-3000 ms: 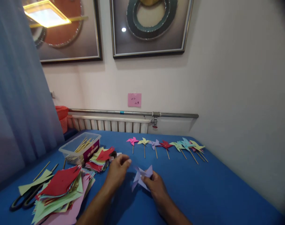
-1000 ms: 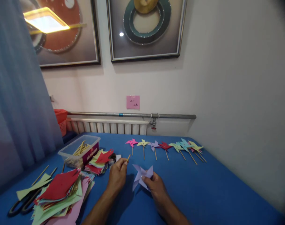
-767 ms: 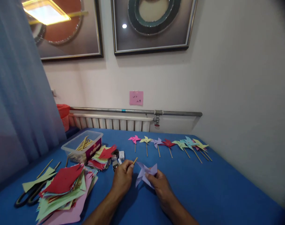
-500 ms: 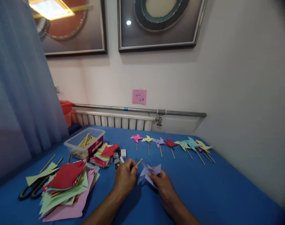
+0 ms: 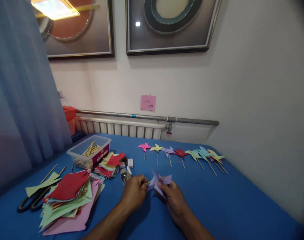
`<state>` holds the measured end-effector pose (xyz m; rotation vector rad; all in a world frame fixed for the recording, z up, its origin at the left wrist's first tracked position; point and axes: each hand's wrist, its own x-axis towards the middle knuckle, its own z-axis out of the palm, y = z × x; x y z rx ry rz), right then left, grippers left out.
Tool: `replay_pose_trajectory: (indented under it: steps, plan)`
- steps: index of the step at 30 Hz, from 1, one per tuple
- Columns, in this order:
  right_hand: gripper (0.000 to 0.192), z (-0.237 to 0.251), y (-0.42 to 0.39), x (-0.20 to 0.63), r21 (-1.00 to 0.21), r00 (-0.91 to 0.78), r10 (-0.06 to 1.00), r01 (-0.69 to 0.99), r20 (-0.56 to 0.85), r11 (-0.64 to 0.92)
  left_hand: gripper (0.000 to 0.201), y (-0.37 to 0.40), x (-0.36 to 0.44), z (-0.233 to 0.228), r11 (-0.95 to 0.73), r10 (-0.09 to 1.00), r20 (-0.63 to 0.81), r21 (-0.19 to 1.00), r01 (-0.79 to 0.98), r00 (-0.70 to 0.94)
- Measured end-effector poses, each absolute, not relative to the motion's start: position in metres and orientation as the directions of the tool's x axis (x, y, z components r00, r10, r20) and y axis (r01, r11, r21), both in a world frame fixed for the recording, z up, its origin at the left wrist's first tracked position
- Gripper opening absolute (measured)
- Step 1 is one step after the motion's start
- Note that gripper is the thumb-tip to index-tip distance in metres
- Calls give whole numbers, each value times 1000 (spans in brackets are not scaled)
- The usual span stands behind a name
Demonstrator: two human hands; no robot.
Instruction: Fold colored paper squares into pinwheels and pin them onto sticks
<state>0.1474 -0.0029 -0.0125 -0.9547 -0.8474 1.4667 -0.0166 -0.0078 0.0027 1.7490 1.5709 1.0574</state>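
Note:
My left hand (image 5: 136, 190) is closed around a thin wooden stick (image 5: 149, 182), whose tip reaches the left side of a lilac paper pinwheel (image 5: 156, 181). With thumb and fingers, my right hand (image 5: 173, 196) pinches the pinwheel near its middle. Whether the stick touches the paper's back is hidden by the blades. Just behind my left hand stands a small open box of metal pins (image 5: 125, 174). Farther back, finished pinwheels on sticks lie in a row, among them a pink one (image 5: 144, 146) and a dark red one (image 5: 180, 152).
A stack of coloured paper (image 5: 67, 200) lies at the left, partly beside black-handled scissors (image 5: 32, 201). Behind it are a smaller paper pile (image 5: 109, 165) and a clear plastic tub (image 5: 74, 155) of wooden sticks. A small white box (image 5: 130, 163) sits nearby on the blue tabletop (image 5: 216, 206).
The stick in my left hand has tilted and moved behind the pinwheel's left blade. My left hand is slightly lower, and the view has shifted a little.

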Motion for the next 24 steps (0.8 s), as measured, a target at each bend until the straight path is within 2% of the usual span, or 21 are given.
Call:
replay_pose_trajectory:
  steps: [4,7,15,20,24]
  plan:
    - [39,-16,-2,149,-909,-70,994,-405,-79,-101,16,-8,-12,0,-95,995,72,907,409,70]
    - [38,-18,-2,150,-906,-72,994,-410,-88,-110,14,-8,-11,1,-65,997,46,929,365,61]
    - [41,-28,2,150,-928,-53,998,-369,-29,-46,15,-10,-11,2,-88,996,79,900,426,39]
    - [43,-34,8,150,-935,-6,998,-352,-55,-53,17,-12,-11,3,-161,986,164,852,499,38]
    - [43,-35,9,150,-939,10,998,-339,-61,-55,17,-13,-10,4,-138,989,143,848,512,29]
